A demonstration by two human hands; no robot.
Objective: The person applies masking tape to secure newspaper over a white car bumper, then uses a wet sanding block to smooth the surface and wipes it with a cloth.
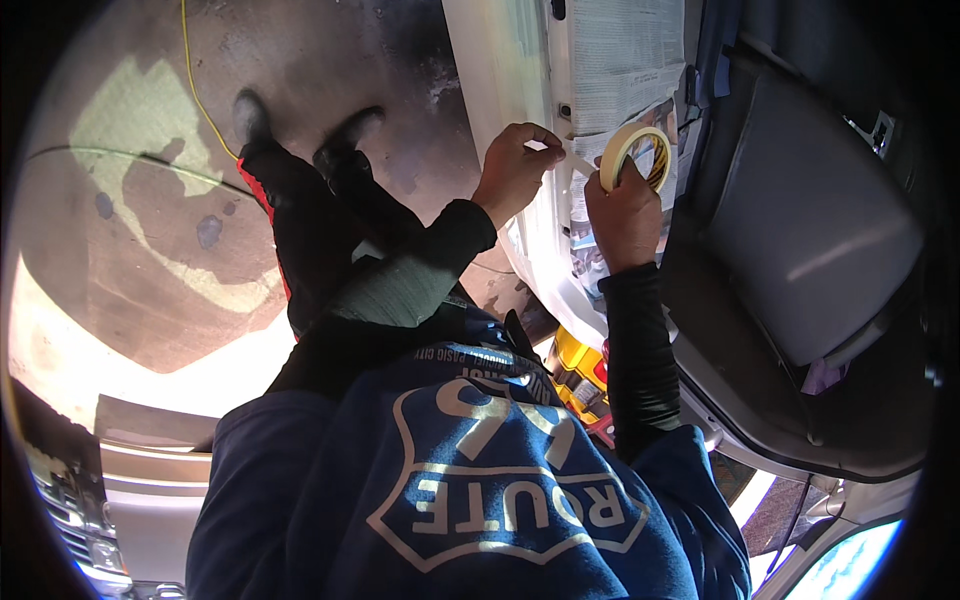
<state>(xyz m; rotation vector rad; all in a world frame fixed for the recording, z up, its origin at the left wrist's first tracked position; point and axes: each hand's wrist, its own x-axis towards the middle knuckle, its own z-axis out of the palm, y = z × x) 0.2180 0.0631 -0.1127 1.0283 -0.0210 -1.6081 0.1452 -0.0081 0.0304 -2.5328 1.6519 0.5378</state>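
Observation:
My right hand (628, 215) grips a roll of cream masking tape (612, 152), with its fingers through and around the ring. A short pale strip of tape (578, 162) runs from the roll toward my left hand (515, 172). The thumb and forefinger of that hand are pinched together at the strip's free end. Both hands are over the white door sill (545, 215) of a vehicle. Sheets of newspaper (625, 95) cover the sill's inner side, just beyond and beneath the roll.
A grey door panel or seat part (815, 220) fills the right side. Below my right forearm stands a yellow and red case (580, 370). A yellow hose (200, 85) and a dark cable (100, 150) lie across the stained floor. Another vehicle's front (95, 545) shows at lower left.

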